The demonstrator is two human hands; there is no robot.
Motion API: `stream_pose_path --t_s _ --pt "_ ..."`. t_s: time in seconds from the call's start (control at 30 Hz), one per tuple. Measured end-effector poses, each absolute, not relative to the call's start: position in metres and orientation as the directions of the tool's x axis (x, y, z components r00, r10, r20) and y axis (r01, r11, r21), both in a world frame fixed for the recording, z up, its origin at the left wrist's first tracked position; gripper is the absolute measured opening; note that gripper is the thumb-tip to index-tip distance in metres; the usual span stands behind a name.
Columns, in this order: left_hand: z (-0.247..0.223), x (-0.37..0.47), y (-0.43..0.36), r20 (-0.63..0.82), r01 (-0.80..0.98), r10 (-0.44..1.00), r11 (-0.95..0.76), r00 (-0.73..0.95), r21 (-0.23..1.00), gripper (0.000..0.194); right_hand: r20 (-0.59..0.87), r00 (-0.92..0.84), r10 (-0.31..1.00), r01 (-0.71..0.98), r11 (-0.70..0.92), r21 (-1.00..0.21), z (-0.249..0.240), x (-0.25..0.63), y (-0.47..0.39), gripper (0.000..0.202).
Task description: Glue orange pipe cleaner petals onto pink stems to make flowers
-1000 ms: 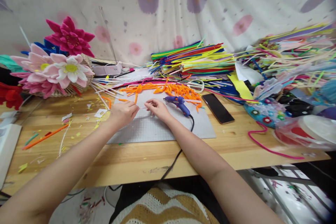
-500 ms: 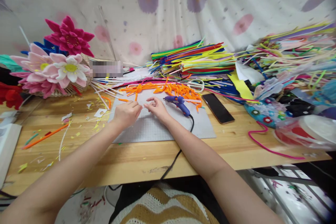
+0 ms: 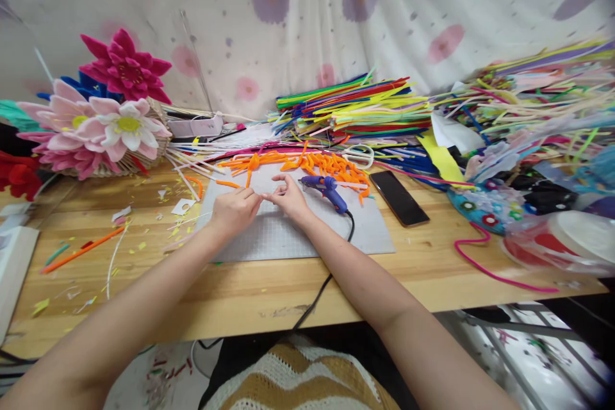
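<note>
"Where are the two hands?"

"Both are over the flat grey gridded mat (image 3: 298,240) on the pale wooden bench (image 3: 230,317). The left hand (image 3: 236,208) is curled, its thumb and fingers closed together. The right hand (image 3: 289,200) faces it, with its forefinger arched and its thumb pointing towards the left fingertips; they meet or nearly meet."

"Is anything in them?"

"A thin white strand (image 3: 189,221) sticks out on the outer side of the left hand, over the left edge of the mat, so that hand appears to grip it. Whether the right hand pinches its other end, I can't tell; that part is too small."

"And around them?"

"Just beside the right hand lies a blue-purple plastic glue gun (image 3: 327,188), its nozzle towards that hand. Its black cord (image 3: 330,278) passes beneath the right forearm to the front edge of the bench. Beyond the gun there's a heap of bright orange fuzzy stem pieces (image 3: 339,168) along the back of the mat."

"Further out?"

"A black smartphone (image 3: 398,198) lies to the right of the mat. Bundled multicoloured fuzzy stems (image 3: 355,109) are stacked behind, and a white-and-pink fuzzy flower with a yellow centre (image 3: 129,126) stands at the back left."
</note>
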State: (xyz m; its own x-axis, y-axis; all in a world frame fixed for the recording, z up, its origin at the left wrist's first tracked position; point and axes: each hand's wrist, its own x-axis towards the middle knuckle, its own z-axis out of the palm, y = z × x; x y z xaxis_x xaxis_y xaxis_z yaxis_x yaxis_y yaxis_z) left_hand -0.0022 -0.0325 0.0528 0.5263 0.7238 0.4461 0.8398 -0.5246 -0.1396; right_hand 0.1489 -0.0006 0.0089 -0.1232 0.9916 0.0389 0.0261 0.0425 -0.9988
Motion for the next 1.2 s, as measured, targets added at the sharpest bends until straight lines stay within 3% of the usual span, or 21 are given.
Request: stream_pose_path --t_s 0.2,0.63,1.0,1.2 --pt "0.052 -0.014 -0.031 0.473 0.857 0.727 -0.496 0.499 -0.142 0.027 0.082 -0.160 0.984 0.009 0.085 -0.996 0.008 0.160 0.001 0.030" --pt "0.059 -0.019 -0.027 0.377 0.906 0.848 -0.421 0.372 0.054 0.024 0.296 -0.213 0.931 0.086 0.319 -0.944 0.010 0.160 0.006 0.022" --pt "0.066 -0.021 -0.018 0.133 0.831 0.962 -0.272 0.238 0.485 0.026 0.439 -0.233 0.868 0.298 0.493 -0.817 0.021 0.167 0.000 0.017" --pt "0.065 -0.018 -0.017 0.089 0.804 0.968 -0.244 0.234 0.543 0.026 0.442 -0.156 0.883 0.311 0.469 -0.827 0.026 0.164 -0.004 0.012"
